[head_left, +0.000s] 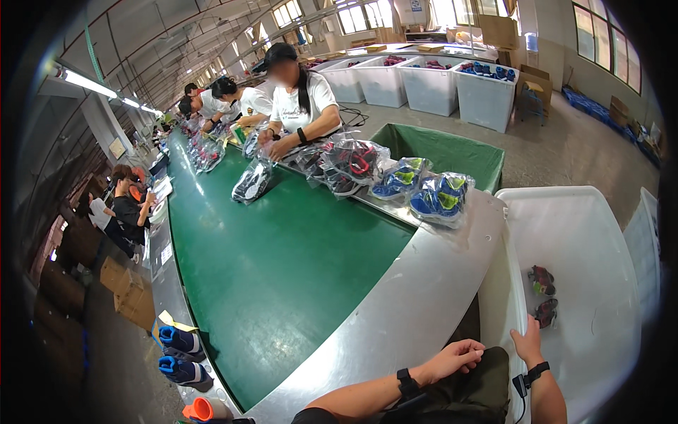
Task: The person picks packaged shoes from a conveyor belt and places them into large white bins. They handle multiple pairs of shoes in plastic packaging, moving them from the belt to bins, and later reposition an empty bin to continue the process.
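Note:
My left hand [455, 357] hangs over my dark trousers near the metal edge, its fingers curled in with nothing visible in them. At the near rim of a large white plastic bin [579, 212], my right hand [528, 345] grips the edge. Inside that bin lie two small dark shoes with red and green parts, an upper shoe [542, 280] and a lower shoe [546, 312]. On the metal ledge ahead sit blue and green shoes in clear bags [441, 198], apart from both hands.
A green conveyor belt [282, 247] curves away beside a metal border [381, 318]. A co-worker [300, 106] handles bagged shoes across it. Blue shoes [181, 353] and an orange cup [203, 408] stand at left. Beyond are a green bin [452, 152] and several white bins [484, 99].

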Demonstrator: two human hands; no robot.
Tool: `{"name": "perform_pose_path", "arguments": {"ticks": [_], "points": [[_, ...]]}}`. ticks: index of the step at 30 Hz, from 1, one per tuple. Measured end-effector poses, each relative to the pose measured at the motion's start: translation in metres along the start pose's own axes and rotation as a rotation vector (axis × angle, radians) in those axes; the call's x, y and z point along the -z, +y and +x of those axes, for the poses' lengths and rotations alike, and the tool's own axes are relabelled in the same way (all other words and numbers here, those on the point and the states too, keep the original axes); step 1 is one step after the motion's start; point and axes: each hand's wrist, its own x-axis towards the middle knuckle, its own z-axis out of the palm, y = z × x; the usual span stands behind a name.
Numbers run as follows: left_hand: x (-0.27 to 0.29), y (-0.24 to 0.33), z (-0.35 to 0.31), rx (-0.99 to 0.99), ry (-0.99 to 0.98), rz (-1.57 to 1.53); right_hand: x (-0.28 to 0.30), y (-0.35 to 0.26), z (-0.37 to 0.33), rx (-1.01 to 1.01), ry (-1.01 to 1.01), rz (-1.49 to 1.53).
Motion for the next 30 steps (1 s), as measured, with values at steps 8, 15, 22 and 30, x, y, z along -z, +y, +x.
{"name": "perform_pose_path", "arguments": {"ticks": [8,15,22,30], "points": [[-0.0019,-0.0036,0.0007,0.008,-0.015,-0.025,0.0044,-0.0056,-0.0023,-0.006,-0.007,0.022],[-0.0025,-0.0039,-0.0005,0.000,-0.019,0.003,0.0031,-0.0056,-0.0027,0.019,0.014,-0.001],[-0.0027,-0.0039,0.0000,-0.005,-0.023,-0.011,0.0048,-0.0081,-0.0018,0.020,0.002,0.005],[-0.0038,-0.0020,-0.0012,0.012,-0.011,-0.008,0.0039,-0.0081,-0.0024,0.016,0.012,0.020]]}}
